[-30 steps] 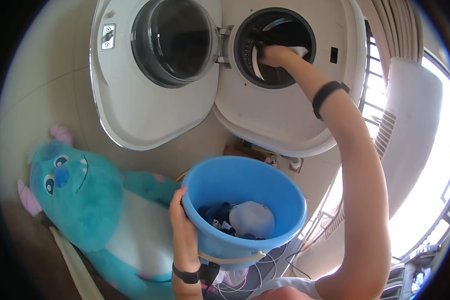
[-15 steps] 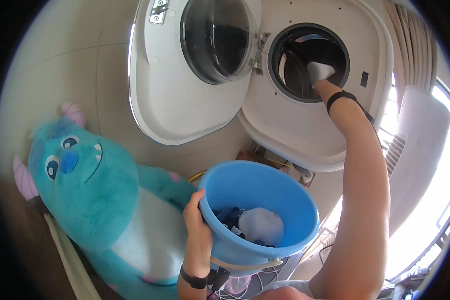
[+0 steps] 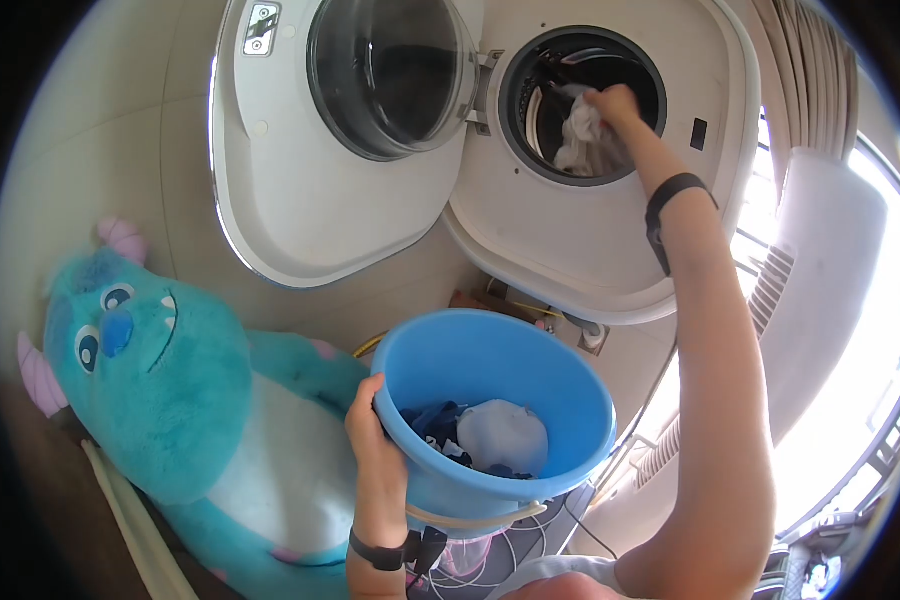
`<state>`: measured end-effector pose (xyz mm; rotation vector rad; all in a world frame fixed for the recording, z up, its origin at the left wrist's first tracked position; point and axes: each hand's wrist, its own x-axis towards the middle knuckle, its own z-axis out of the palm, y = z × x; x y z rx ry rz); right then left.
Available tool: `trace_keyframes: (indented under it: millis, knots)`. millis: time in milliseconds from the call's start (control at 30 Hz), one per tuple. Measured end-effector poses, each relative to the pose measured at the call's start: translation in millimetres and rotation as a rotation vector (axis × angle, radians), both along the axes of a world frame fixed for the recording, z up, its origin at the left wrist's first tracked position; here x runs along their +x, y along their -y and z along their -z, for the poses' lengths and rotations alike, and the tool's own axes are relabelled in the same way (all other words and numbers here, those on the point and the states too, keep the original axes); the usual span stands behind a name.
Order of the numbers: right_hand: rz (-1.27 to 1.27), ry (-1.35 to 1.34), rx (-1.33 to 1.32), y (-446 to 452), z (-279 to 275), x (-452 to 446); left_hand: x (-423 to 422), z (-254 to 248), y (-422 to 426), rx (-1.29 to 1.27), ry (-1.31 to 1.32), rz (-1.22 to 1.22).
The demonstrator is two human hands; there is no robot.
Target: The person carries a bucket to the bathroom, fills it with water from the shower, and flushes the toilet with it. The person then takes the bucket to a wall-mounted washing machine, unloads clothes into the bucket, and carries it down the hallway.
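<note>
My right hand (image 3: 615, 103) is at the mouth of the washing machine drum (image 3: 545, 95), its fingers closed on a white cloth (image 3: 582, 140) that hangs crumpled inside the opening. What kind of garment or cloth it is does not show. My left hand (image 3: 376, 440) grips the left rim of a blue bucket (image 3: 500, 335), thumb over the edge. In the bucket lie dark clothes (image 3: 432, 422) and a rounded pale piece (image 3: 505, 437). The round door (image 3: 340, 220) of the white washing machine (image 3: 610, 250) stands swung out to the left.
A big turquoise plush toy (image 3: 170, 390) lies on the floor at left, against my left forearm. Pipes and a drain fitting (image 3: 592, 336) sit beneath the machine. At right are a pale upright appliance (image 3: 830, 240) and a curtain (image 3: 810, 80). Cables run below the bucket.
My right hand has come up and back toward the drum's opening, and the white cloth now hangs looser and more spread from it. The view has shifted slightly; my left hand stays on the rim.
</note>
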<state>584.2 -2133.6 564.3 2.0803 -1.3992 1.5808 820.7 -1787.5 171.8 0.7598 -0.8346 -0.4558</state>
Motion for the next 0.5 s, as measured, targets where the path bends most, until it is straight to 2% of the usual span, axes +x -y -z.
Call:
trace_keyframes:
  millis: [33, 133, 200, 233, 267, 300, 367, 500]
  knots:
    - [-0.153, 0.077, -0.058, 4.3, -11.7, -7.4, -2.1, -6.0, -4.4, 0.017, -0.067, 0.039]
    - [-0.381, 0.188, -0.024, -36.7, -24.2, -13.5, -7.9, -18.7, -14.9, 0.022, -0.209, 0.132]
    - [-0.608, 0.279, -0.089, -64.5, -12.7, 10.4, -11.8, -23.9, -17.1, 0.014, -0.281, 0.192]
    - [-0.607, 0.286, -0.09, -71.2, -14.4, 19.8, -12.8, -24.9, -16.5, 0.015, -0.296, 0.206]
    - [-0.72, 0.312, -0.116, -74.8, -15.0, 28.0, -13.9, -25.9, -15.8, 0.016, -0.31, 0.219]
    - [-0.835, 0.336, -0.14, -80.3, -16.5, 31.5, -14.6, -26.3, -15.4, 0.045, -0.299, 0.208]
    - [-0.866, 0.373, -0.189, -103.6, -31.4, 26.7, -13.4, -24.0, -14.6, 0.081, -0.284, 0.195]
    - [-0.978, 0.473, -0.41, -176.5, -79.6, 13.6, -10.3, 0.6, 0.2, 0.023, 0.049, 0.003]
